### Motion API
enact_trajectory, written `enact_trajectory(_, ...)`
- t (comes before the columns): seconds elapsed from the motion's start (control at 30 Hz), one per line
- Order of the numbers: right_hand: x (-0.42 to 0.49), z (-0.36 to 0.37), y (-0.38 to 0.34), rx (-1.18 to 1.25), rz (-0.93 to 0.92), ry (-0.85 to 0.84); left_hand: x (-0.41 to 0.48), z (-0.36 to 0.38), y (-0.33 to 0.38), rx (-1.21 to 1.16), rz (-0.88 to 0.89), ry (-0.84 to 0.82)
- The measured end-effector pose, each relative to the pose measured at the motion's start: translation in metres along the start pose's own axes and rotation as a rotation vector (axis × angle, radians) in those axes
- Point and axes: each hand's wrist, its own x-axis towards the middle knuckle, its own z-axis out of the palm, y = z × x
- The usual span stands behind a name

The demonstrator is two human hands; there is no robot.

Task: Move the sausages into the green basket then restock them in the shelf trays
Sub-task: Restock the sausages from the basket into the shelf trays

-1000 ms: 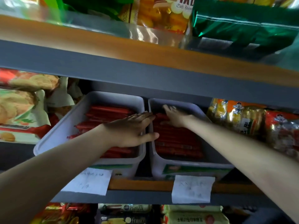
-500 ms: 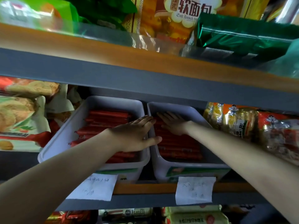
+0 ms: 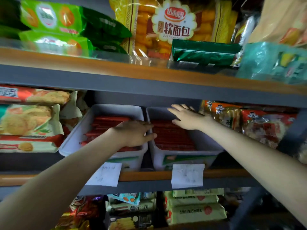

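Two white shelf trays stand side by side on the middle shelf, the left tray (image 3: 74,138) and the right tray (image 3: 207,145). Red sausages lie flat in both, the left pile (image 3: 106,125) and the right pile (image 3: 171,138). My left hand (image 3: 134,135) rests palm down over the divide between the trays, fingers reaching onto the right pile. My right hand (image 3: 189,117) hovers with fingers spread over the back right of the right tray, holding nothing. The green basket is not in view.
Biscuit packs (image 3: 28,120) sit left of the trays, snack packs (image 3: 249,123) right of them. The upper shelf board (image 3: 149,80) hangs low over the trays, carrying bread bags (image 3: 174,27). Two paper labels (image 3: 187,175) hang on the shelf's front edge. More packs fill the shelf below.
My right hand has lifted off the sausages and moved back and right toward the tray's far corner. My left hand has stayed in place. The camera has tilted upward.
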Motion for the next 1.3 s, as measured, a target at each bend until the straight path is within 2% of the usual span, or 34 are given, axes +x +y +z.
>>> enact_trajectory(0.1, -0.044, -0.011, -0.016, 0.04, -0.045, 0.089, -0.029, -0.004, 0.023, 0.115, -0.025, 0.165)
enact_trajectory(0.27, -0.113, -0.006, -0.067, 0.189, -0.209, 0.335, -0.098, 0.013, 0.057, 0.066, -0.084, 0.383)
enact_trajectory(0.33, -0.141, 0.003, -0.097, 0.214, -0.308, 0.423, -0.135, 0.028, 0.069, 0.032, -0.05, 0.408)
enact_trajectory(0.47, -0.183, 0.033, -0.173, 0.35, -0.498, 0.494, -0.228, 0.079, 0.084, -0.064, -0.21, 0.435)
enact_trajectory(0.53, -0.199, 0.05, -0.22, 0.416, -0.595, 0.424, -0.282, 0.11, 0.083, -0.092, -0.318, 0.389)
enact_trajectory(0.7, -0.223, 0.113, -0.344, 0.499, -0.813, 0.174, -0.432, 0.203, 0.048, -0.153, -0.652, 0.155)
enact_trajectory(0.8, -0.223, 0.158, -0.412, 0.495, -0.89, 0.007, -0.517, 0.253, 0.02, -0.197, -0.858, -0.017)
enact_trajectory(0.9, -0.212, 0.206, -0.478, 0.458, -0.928, -0.141, -0.592, 0.298, -0.013, -0.201, -0.998, -0.086)
enact_trajectory(1.13, -0.163, 0.334, -0.665, 0.343, -0.979, -0.418, -0.727, 0.414, -0.123, -0.227, -1.198, -0.241)
enact_trajectory(1.3, -0.144, 0.437, -0.794, 0.08, -1.052, -0.456, -0.78, 0.501, -0.192, -0.199, -1.231, -0.272)
